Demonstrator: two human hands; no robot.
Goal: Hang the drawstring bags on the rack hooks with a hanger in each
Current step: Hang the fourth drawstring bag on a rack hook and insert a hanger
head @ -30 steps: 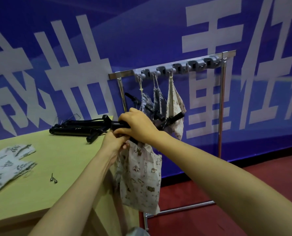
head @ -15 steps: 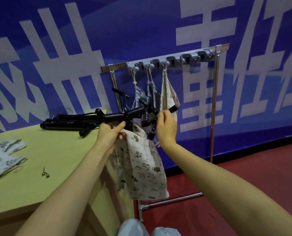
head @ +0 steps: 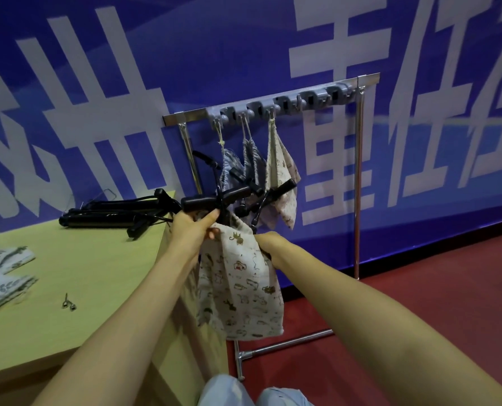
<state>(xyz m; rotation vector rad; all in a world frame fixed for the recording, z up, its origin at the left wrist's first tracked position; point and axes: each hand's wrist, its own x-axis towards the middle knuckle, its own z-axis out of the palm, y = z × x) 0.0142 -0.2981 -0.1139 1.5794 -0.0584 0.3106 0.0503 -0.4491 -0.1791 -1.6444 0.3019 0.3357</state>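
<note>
Spare hangers (head: 106, 213) lie on the table (head: 97, 273). The left hand (head: 192, 231) pinches the mouth of the printed drawstring bag (head: 241, 291) beneath a black hanger (head: 205, 199). The right hand (head: 268, 243) clutches the bag's right edge. Three hung bags (head: 283, 174) dangle from the rack (head: 185, 117).

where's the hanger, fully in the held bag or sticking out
Sticking out: the black hanger shows above the mouth of the printed bag, gripped by the left hand. Depth inside: cannot tell.

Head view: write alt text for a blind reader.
The left hand and right hand hold a printed drawstring bag with a black hanger at its mouth, before a rack where three bags hang. Spare hangers and leaf-print bags lie on the table.
</note>
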